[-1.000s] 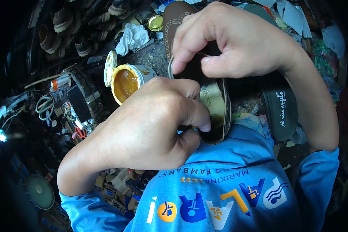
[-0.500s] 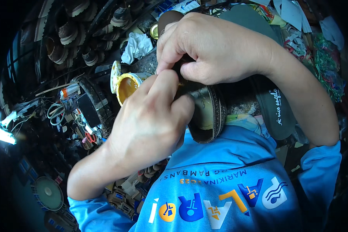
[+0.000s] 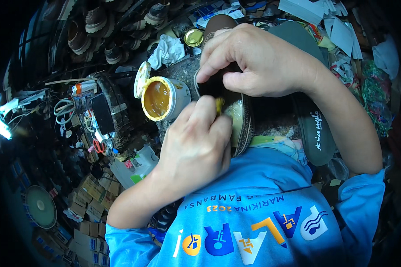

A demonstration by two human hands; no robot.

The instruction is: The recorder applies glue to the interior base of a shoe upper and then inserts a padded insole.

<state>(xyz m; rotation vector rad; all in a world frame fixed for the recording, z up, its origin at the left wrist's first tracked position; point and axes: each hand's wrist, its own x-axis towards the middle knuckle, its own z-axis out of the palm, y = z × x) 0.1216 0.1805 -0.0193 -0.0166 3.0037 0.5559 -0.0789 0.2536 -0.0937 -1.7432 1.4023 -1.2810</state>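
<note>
A brown shoe (image 3: 247, 127) with a stitched edge lies across my lap, its toe pointing away from me and its opening facing up. A pale insole, shiny in places, shows inside. My right hand (image 3: 258, 60) curls over the shoe's upper part, with index finger and thumb gripping the edge of the opening. Held over the near half of the opening, my left hand (image 3: 196, 138) is closed around a small tool (image 3: 219, 106) whose visible end is smeared yellow; its exact kind is hidden by the fingers. Left of the shoe, an open white tub (image 3: 179, 95) holds amber glue (image 3: 157, 99).
Dark green insoles (image 3: 316, 135) lie to the right of the shoe. A round gold lid (image 3: 194, 38) and a crumpled white cloth (image 3: 166, 50) sit beyond the tub. Racked shoes (image 3: 96, 20) fill the far left. Paper scraps (image 3: 343, 38) clutter the far right.
My left hand has moved down and right, away from the right hand, uncovering the yellow-smeared tool and the tub. My right hand's fingers have spread somewhat while staying at the shoe. The view has shifted slightly.
</note>
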